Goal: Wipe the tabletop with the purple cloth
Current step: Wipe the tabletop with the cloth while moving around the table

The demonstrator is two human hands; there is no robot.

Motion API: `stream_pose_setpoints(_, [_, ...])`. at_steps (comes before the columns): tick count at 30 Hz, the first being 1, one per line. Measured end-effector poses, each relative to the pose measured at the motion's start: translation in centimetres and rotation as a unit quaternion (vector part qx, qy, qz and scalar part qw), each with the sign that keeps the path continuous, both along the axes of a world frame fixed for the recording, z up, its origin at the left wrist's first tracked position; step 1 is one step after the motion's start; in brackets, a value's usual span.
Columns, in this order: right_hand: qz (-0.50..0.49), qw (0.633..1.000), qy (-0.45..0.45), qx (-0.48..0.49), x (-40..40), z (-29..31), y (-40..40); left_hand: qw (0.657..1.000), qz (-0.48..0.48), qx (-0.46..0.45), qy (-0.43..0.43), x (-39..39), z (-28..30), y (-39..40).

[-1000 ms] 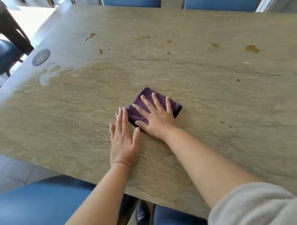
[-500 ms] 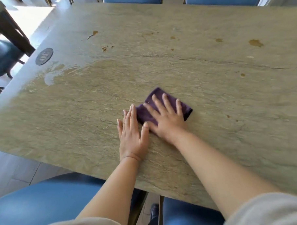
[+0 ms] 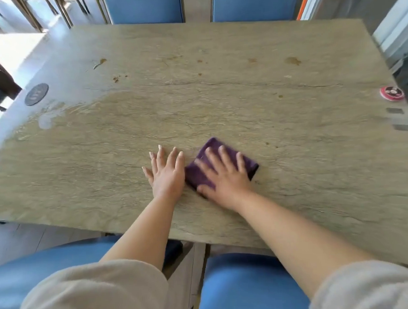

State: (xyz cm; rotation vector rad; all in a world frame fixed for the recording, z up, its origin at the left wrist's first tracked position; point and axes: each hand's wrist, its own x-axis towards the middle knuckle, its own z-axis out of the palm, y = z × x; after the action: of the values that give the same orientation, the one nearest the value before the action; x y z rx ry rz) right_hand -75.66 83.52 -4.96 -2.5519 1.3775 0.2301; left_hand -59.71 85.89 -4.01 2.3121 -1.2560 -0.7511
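Head view. The purple cloth (image 3: 218,164), folded into a compact pad, is lying on the tabletop (image 3: 219,102) near the front edge, slightly right of centre. The right hand (image 3: 225,174) is pressing down on it with fingers straight and spread apart, not curled around the fabric; a flat, spread palm is probably loading the whole pad evenly so that it drags against the stone surface instead of bunching. The left hand (image 3: 167,172) is lying flat on the bare tabletop just beside the cloth's left edge, fingers straight and slightly apart, holding nothing. Its placement suggests it is bracing the person's lean over the table rather than working the cloth.

Brown stains (image 3: 292,61) and crumbs (image 3: 116,78) are sitting along the far half of the surface, well apart from the cloth, and a pale wet patch (image 3: 47,119) is showing near the left edge. Judged from this layout, the wiping is only partly done and the far zone is awaiting attention. A dark round disc (image 3: 36,94) at the left and a red-and-white round item (image 3: 391,93) at the right edge are resting on the tabletop. Blue chairs (image 3: 145,7) are standing on the far side.
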Motion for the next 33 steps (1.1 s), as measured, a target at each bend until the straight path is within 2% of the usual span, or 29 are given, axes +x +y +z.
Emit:
stream_pose_setpoints(3, [0.214, 0.976, -0.016, 0.029, -5.6, 0.3, 3.7, 1.000, -0.013, 0.002, -0.008, -2.4, 0.2, 0.0])
stream_pose_setpoints(5, [0.266, 0.963, -0.026, 0.044, -10.4, 0.7, 3.5, 0.999, -0.039, -0.007, -0.022, -4.9, 0.1, 0.1])
stream_pose_setpoints(6, [0.257, 0.965, -0.026, 0.046, -12.6, 0.8, 2.4, 0.999, -0.047, -0.012, -0.025, -6.4, 0.0, 0.1])
stream_pose_setpoints(8, [0.168, 0.985, -0.016, 0.033, -15.4, 0.5, -1.0, 0.998, -0.050, -0.020, -0.024, -9.3, -0.2, -0.1])
stream_pose_setpoints(10, [0.010, 1.000, -0.023, 0.004, -16.3, 0.2, -4.8, 0.998, -0.046, -0.022, -0.027, -11.6, -0.3, -0.5])
stream_pose_setpoints(12, [-0.163, 0.986, -0.014, -0.006, -15.4, -0.2, -6.5, 0.998, -0.044, -0.021, -0.043, -13.0, -0.4, -0.8])
stream_pose_setpoints(13, [-0.201, 0.980, -0.010, -0.005, -14.5, -0.1, -6.2, 0.997, -0.042, -0.023, -0.057, -13.3, -0.6, -0.7])
stream_pose_setpoints(14, [-0.196, 0.980, -0.010, -0.006, -13.8, -0.1, -5.2, 0.996, -0.044, -0.027, -0.076, -13.5, -0.7, -0.6])
stream_pose_setpoints(15, [-0.150, 0.988, -0.020, -0.012, -13.6, -0.2, -3.8, 0.993, -0.051, -0.031, -0.097, -13.6, -0.9, -0.4])
stream_pose_setpoints(17, [0.019, 0.998, -0.050, -0.034, -15.2, -0.4, -1.2, 0.989, -0.062, -0.038, -0.130, -13.7, -1.2, -0.1])
stream_pose_setpoints(19, [0.153, 0.986, -0.065, -0.012, -17.8, -0.4, -2.1, 0.987, -0.057, -0.040, -0.146, -13.9, -1.4, -0.4])
stream_pose_setpoints(21, [0.142, 0.988, -0.058, 0.001, -18.6, -0.5, -5.5, 0.986, -0.054, -0.039, -0.156, -14.1, -1.5, -0.5])
stream_pose_setpoints(25, [-0.093, 0.995, -0.037, -0.030, -13.6, -1.0, -12.9, 0.984, -0.061, -0.040, -0.160, -14.0, -1.7, -0.7])
stream_pose_setpoints(27, [-0.140, 0.990, -0.028, -0.022, -9.9, -1.0, -15.4, 0.983, -0.061, -0.043, -0.165, -14.0, -2.0, -0.8])
stream_pose_setpoints(30, [-0.078, 0.997, -0.026, -0.009, -6.0, -0.7, -15.7, 0.988, -0.034, -0.081, -0.129, -13.9, -2.2, -0.8])
stream_pose_setpoints(33, [0.121, 0.991, -0.062, -0.006, -7.2, -0.7, -13.2, 0.991, -0.008, -0.117, -0.066, -13.8, -1.9, -0.7])
